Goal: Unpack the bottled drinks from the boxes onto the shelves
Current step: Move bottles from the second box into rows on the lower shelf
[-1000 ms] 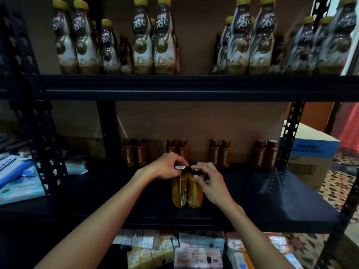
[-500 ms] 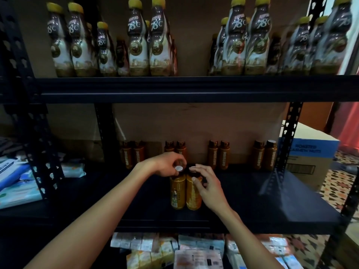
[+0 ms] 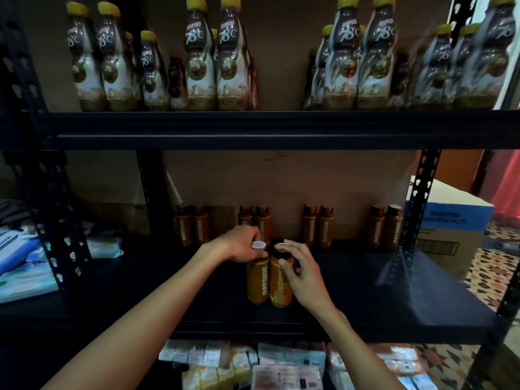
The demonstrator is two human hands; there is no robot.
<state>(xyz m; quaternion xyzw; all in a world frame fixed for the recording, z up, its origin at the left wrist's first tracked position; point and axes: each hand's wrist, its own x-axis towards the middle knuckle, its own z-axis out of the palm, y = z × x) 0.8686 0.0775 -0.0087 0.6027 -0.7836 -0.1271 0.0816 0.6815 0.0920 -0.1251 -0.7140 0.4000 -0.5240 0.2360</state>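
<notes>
Two small golden-brown bottles stand side by side on the black middle shelf (image 3: pixel 394 299). My left hand (image 3: pixel 239 244) grips the neck of the left bottle (image 3: pixel 257 282), whose white cap shows. My right hand (image 3: pixel 301 274) curls round the top and side of the right bottle (image 3: pixel 278 288). Behind them, along the shelf's back, several pairs of the same brown bottles (image 3: pixel 318 226) stand upright. The upper shelf (image 3: pixel 281 128) carries several tall coffee bottles (image 3: pixel 216 57) with yellow caps.
A cardboard box (image 3: pixel 447 220) with a blue band stands to the right beyond the rack's black upright (image 3: pixel 419 198). Blue packets (image 3: pixel 22 263) lie on the neighbouring shelf at left. Wrapped packs (image 3: pixel 281 367) fill the shelf below. Patterned floor tiles show at right.
Both hands have pushed the two bottles slightly deeper onto the shelf. My right hand has slid from the cap down round the right bottle's side.
</notes>
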